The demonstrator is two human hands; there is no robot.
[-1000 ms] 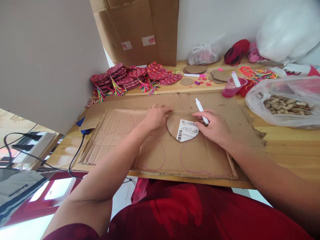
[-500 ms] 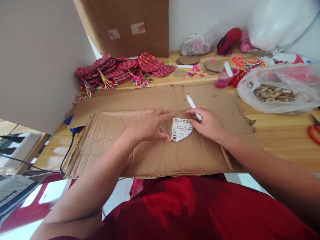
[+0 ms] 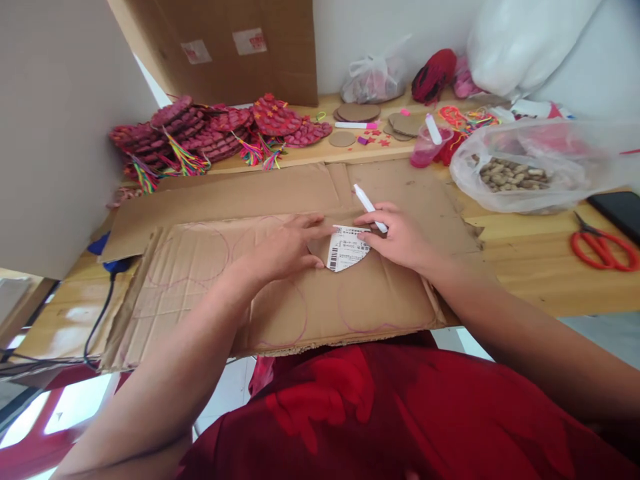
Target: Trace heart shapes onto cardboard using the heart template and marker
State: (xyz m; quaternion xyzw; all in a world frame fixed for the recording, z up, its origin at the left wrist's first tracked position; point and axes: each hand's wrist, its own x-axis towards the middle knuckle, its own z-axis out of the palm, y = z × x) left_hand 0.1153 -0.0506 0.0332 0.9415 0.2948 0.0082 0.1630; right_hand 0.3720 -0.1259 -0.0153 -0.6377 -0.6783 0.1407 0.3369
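A small cardboard cutout [image 3: 323, 250] bearing a white printed label [image 3: 346, 250] lies on a large cardboard sheet [image 3: 320, 303]. My left hand [image 3: 280, 250] rests at its left side, thumb and fingers spread apart along the edge; the palm hides part of it. In my right hand [image 3: 397, 237] is a white marker [image 3: 369, 207], its tip pointing up and away from me. Fingertips of that hand touch the label's right corner. Curved purple-pink outlines are drawn on the sheet around both hands.
Stacked red decorations with tassels [image 3: 185, 133] stand at the back left. Cardboard discs [image 3: 357, 112], a pink cup [image 3: 425, 150] and a bag of peanuts [image 3: 515, 173] sit behind the sheet. Red-handled scissors [image 3: 600, 247] and a black phone [image 3: 617, 207] lie at right.
The view has shifted right, bringing the phone and whole scissors into sight. Both hands stay around the labelled cutout, with the marker held in my right hand.
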